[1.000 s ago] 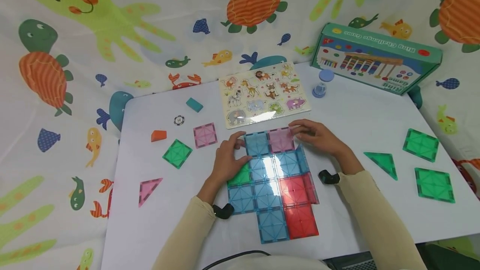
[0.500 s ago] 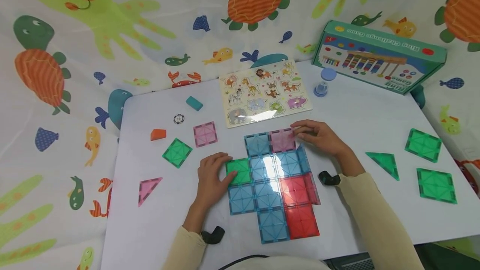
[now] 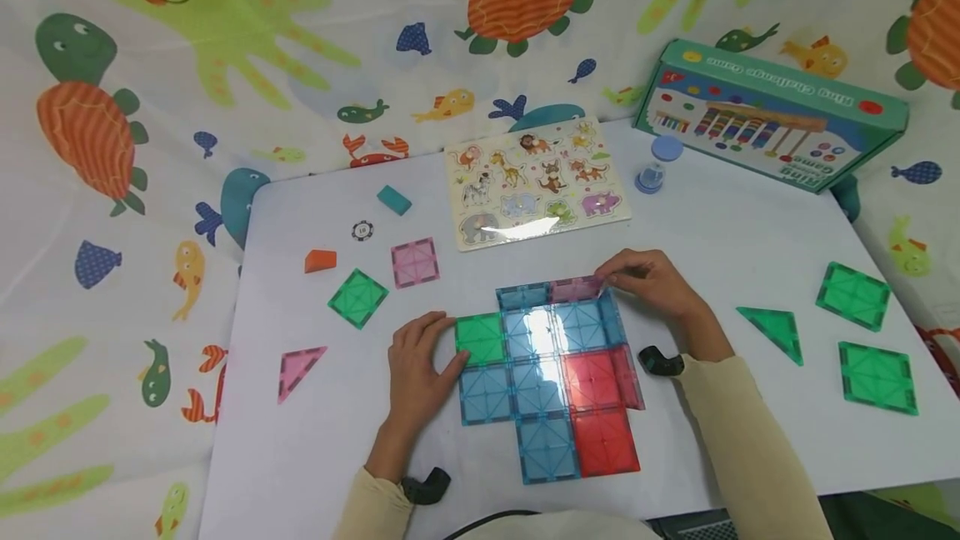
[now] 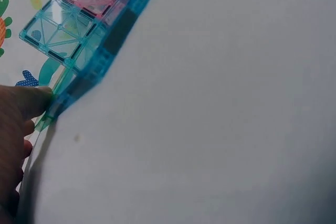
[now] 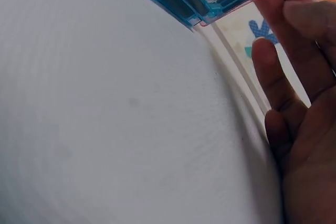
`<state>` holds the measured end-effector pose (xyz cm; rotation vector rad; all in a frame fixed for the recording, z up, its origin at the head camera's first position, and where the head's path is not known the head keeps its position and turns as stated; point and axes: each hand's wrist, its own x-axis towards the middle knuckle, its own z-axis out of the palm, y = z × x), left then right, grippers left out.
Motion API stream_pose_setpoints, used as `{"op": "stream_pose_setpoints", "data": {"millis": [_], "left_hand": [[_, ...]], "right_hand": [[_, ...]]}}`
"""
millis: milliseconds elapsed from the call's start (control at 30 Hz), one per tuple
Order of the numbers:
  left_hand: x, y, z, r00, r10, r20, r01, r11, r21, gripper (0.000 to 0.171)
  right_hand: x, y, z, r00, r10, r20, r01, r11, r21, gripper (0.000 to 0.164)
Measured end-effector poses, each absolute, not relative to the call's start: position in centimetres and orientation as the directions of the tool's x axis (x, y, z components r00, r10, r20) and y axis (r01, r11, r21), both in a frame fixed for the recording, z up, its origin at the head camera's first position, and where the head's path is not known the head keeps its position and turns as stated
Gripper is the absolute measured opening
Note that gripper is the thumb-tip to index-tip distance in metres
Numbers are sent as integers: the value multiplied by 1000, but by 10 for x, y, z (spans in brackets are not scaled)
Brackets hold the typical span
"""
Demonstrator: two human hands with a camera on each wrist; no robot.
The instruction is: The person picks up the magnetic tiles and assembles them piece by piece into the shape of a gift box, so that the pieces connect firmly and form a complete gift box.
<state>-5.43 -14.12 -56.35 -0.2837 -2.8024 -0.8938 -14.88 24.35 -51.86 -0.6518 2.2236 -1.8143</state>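
Observation:
A patchwork of see-through magnetic tiles lies before me in the head view, blue [image 3: 537, 386], red [image 3: 604, 442] and green. At its far right corner my right hand [image 3: 660, 286] pinches a pink magnetic tile [image 3: 576, 289] between thumb and forefinger. That tile and the blue tile [image 3: 523, 297] beside it tilt up from the table. Two right-side tiles, one blue [image 3: 612, 319] and one red [image 3: 626, 377], also lean up. My left hand [image 3: 416, 369] rests at the left edge of the green tile [image 3: 481, 338], fingers loosely bent, thumb [image 4: 34, 100] touching its near corner.
Loose tiles lie left, including a pink square [image 3: 415, 262] and green square [image 3: 358, 298]; several green ones [image 3: 877, 377] lie right. An animal puzzle board [image 3: 540, 182], a small blue-lidded jar [image 3: 650, 179] and a game box [image 3: 772, 119] stand behind.
My right hand has raised the far edge of the pink tile, and the adjoining blue tile tilts up with it. My left hand moved from the far blue tile back to the green tile.

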Motion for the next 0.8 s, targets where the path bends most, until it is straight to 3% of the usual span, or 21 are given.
{"op": "stream_pose_setpoints", "data": {"millis": [167, 433, 633, 800], "left_hand": [[-54, -141, -562, -965, 124, 231, 234, 805, 545, 51], [-54, -142, -561, -962, 129, 240, 243, 804, 543, 52], [-41, -144, -562, -969, 74, 236, 197, 810, 553, 49], [-12, -139, -557, -961, -103, 258, 66, 816, 574, 25]], "right_hand": [[-150, 242, -522, -862, -479, 167, -256, 127, -958, 20], [-139, 238, -524, -881, -457, 119, -264, 267, -927, 25], [-99, 260, -549, -901, -431, 47, -269, 471, -840, 57], [-58, 278, -548, -888, -460, 14, -286, 527, -800, 85]]}}
